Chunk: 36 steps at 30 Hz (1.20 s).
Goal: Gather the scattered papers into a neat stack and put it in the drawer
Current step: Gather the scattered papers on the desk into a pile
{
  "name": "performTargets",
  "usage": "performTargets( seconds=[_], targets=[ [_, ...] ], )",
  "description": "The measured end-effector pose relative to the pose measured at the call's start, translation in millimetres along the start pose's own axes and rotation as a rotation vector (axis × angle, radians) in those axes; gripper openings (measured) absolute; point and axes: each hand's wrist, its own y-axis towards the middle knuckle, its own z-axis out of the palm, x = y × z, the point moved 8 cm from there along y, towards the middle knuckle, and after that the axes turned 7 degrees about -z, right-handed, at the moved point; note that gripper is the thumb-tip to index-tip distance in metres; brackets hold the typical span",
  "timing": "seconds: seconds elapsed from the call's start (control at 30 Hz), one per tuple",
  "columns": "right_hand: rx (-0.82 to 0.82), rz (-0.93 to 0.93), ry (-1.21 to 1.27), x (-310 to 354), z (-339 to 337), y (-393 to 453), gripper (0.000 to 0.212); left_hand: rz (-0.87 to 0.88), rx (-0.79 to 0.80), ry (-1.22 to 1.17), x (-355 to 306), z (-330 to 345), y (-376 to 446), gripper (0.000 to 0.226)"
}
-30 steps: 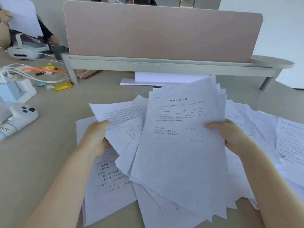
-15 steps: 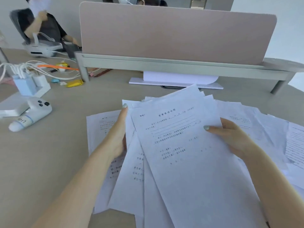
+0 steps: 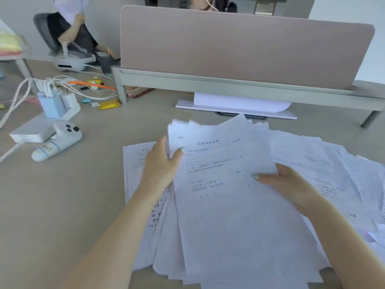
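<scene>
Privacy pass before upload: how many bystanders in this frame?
2. One seated person is at the far left rear; a second person is behind the pink divider, mostly hidden. The divider could hide more.

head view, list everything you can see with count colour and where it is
held sheaf of papers: many sheets, white with print, centre, fanned unevenly
loose papers: several, white, spread on the desk to the right
single sheet: one, white, under the left side of the sheaf
desk: one, beige
divider screen: one, pinkish, on a grey rail at the back
handheld controller: one, white, left of the papers
charger block: one, light blue and white, with white cables, far left
yellow packet: one, near the rail leg
seated person: one, dark top, back left
left hand: fingers grip the sheaf's left edge
right hand: thumb on top of the sheaf's right side
</scene>
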Motion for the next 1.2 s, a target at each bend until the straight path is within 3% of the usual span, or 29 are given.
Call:
performTargets(
  seconds=[0.1, 0.17, 0.3, 0.53, 0.67, 0.73, 0.83, 0.9, 1.0, 1.07, 1.2],
  targets=[
    [-0.137, -0.109, -0.372, 9, -5, 2, 0.009, -0.192, -0.164, 0.516, 44, -36, 19, 0.071],
    [-0.188, -0.135, -0.432, 12, -5, -1, 0.008, -0.295, -0.115, 0.583, 67, -46, 25, 0.073],
    [-0.235, -0.163, -0.423, 18, -6, -4, 0.006, -0.273, -0.067, 0.302, 61, -41, 22, 0.069],
    [-0.264, -0.095, -0.433, 9, 2, -4, 0.01, -0.245, -0.208, -0.085, 53, -60, 27, 0.078],
    [-0.262, -0.087, -0.454, 8, 4, -4, 0.011, -0.423, 0.002, -0.661, 76, -43, 40, 0.07],
    [-0.268, -0.089, -0.463, 7, 5, -3, 0.013, -0.465, 0.103, -0.776, 69, -32, 37, 0.051],
    [-0.287, -0.114, -0.474, 9, 6, -2, 0.015, -0.463, 0.26, -0.842, 47, -16, 26, 0.02],
    [-0.296, -0.165, -0.42, 16, 10, -3, 0.015, -0.454, 0.295, -0.752, 39, -10, 21, 0.023],
    [-0.289, -0.255, -0.279, 29, 20, 1, 0.005, -0.38, 0.116, -0.559, 44, -20, 25, 0.04],
    [-0.271, -0.3, -0.255, 37, 32, 7, 0.005, -0.405, 0.078, -0.533, 51, -23, 29, 0.048],
    [-0.193, -0.219, -0.307, 29, 63, 24, 0.011, -0.374, 0.141, -0.381, 53, -20, 34, 0.056]
  ],
)
